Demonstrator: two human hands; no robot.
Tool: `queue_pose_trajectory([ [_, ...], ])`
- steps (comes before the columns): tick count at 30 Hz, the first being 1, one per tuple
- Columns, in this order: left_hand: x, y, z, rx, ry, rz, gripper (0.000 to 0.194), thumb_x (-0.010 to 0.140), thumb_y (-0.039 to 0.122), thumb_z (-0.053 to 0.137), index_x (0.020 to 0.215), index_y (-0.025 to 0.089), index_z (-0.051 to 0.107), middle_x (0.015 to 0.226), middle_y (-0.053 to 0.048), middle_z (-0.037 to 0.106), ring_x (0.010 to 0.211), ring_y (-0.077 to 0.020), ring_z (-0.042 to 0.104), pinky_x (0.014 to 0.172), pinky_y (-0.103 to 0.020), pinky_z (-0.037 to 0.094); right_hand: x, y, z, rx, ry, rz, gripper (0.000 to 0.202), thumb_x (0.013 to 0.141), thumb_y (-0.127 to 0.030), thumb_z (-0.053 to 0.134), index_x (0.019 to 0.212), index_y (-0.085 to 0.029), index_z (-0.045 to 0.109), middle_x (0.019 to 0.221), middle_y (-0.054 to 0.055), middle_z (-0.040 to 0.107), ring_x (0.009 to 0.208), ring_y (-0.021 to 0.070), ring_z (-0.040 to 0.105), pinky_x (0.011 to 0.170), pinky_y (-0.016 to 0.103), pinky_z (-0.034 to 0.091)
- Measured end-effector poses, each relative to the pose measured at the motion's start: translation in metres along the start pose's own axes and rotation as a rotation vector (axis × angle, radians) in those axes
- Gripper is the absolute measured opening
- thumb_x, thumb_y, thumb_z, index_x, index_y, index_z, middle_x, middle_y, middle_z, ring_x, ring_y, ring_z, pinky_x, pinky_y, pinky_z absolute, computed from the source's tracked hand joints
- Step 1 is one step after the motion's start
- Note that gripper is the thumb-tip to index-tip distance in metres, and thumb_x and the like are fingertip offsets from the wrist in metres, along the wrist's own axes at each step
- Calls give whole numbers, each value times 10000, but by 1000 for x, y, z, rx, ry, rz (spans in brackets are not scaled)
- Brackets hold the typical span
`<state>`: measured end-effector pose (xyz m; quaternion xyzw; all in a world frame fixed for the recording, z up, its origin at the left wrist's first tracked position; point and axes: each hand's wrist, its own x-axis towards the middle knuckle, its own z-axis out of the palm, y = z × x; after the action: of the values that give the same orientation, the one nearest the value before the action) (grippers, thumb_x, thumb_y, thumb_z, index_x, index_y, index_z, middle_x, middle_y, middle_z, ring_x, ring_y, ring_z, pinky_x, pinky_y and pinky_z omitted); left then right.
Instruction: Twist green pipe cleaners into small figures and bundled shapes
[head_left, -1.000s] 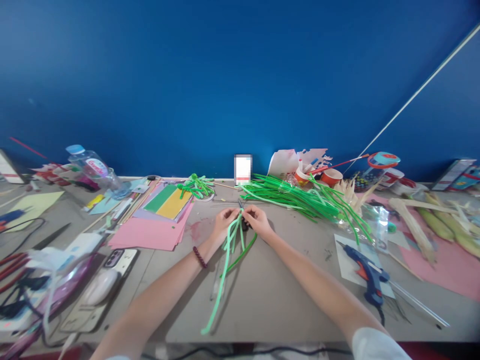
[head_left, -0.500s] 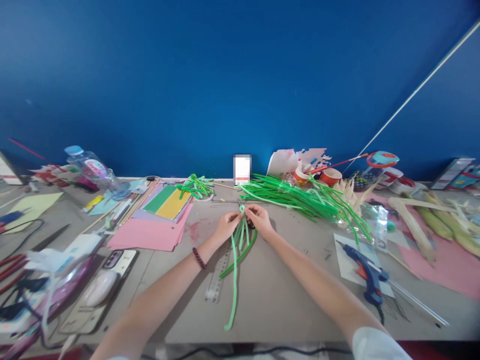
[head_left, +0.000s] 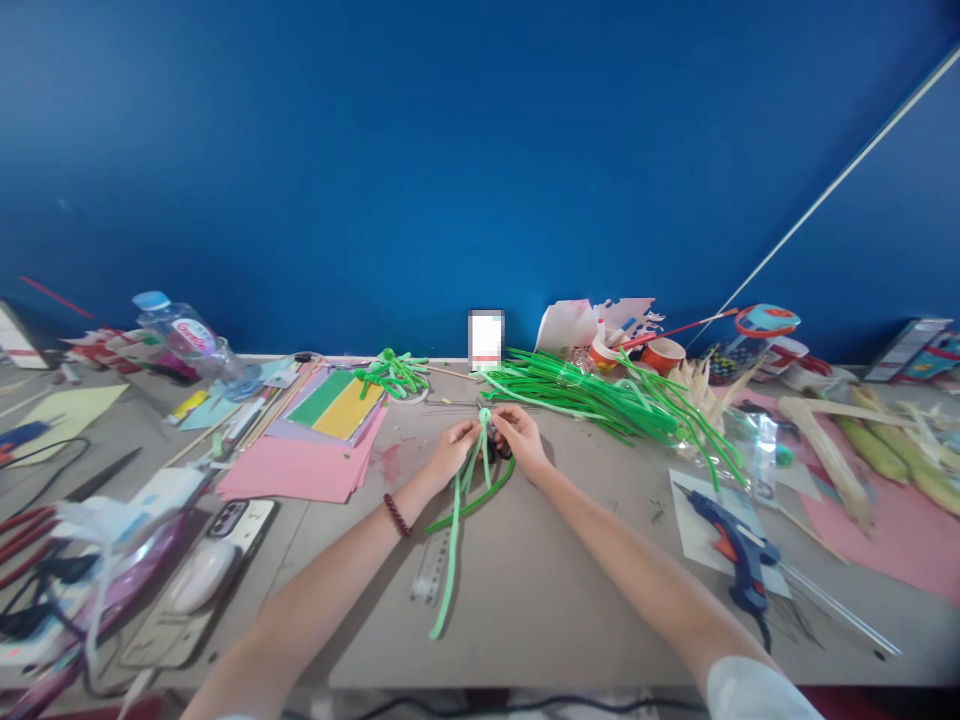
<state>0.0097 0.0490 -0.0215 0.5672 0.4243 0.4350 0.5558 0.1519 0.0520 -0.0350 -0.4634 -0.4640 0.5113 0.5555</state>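
Observation:
At the middle of the table, my left hand (head_left: 456,448) has its fingers pinched on a bunch of light green pipe cleaners (head_left: 452,560), whose strands hang down toward the front. My right hand (head_left: 519,438) is closed at the right side of the bunch's small rounded top. What its fingertips hold is too small to make out. A darker green pipe cleaner (head_left: 480,500) curves below the hands. Dark scissors (head_left: 495,447) lie partly hidden behind the hands, and a clear ruler (head_left: 430,570) lies under the strands.
Behind my right hand lies a large pile of green pipe cleaners (head_left: 585,395). Pink paper (head_left: 292,470) and a phone (head_left: 247,520) are at the left. A blue glue gun (head_left: 731,545) rests at the right. A bottle (head_left: 187,335) leans at the back left.
The hanging light green strands have swung left and drawn closer together. The darker green piece's lower end has shifted left too. Both hands remain in nearly the same place.

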Motion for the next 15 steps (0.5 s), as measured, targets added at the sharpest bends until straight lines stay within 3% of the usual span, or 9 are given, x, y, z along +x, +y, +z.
queue_pose_trajectory([
  [4, 0, -1, 0, -3, -49, -9, 275, 717, 472, 606, 679, 206, 659, 610, -16, 608, 545, -148, 503, 550, -257, 428, 0, -1, 1, -39, -12, 3, 391, 626, -522, 689, 798, -193, 567, 553, -40, 544, 450, 85, 471, 423, 205, 409],
  [10, 2, -7, 0, 56, 5, 84, 218, 731, 405, 608, 721, 195, 666, 717, -23, 651, 714, -176, 565, 697, -275, 463, 1, 1, 0, 0, 2, 24, 386, 615, -511, 692, 791, -190, 571, 524, -52, 528, 431, 82, 464, 415, 203, 399],
  [15, 1, -5, 1, 97, 11, 104, 255, 739, 411, 612, 706, 160, 636, 687, -18, 616, 679, -156, 535, 651, -255, 431, 3, 2, -1, 22, -24, 0, 363, 613, -483, 705, 774, -195, 553, 541, -59, 526, 432, 76, 457, 408, 196, 386],
])
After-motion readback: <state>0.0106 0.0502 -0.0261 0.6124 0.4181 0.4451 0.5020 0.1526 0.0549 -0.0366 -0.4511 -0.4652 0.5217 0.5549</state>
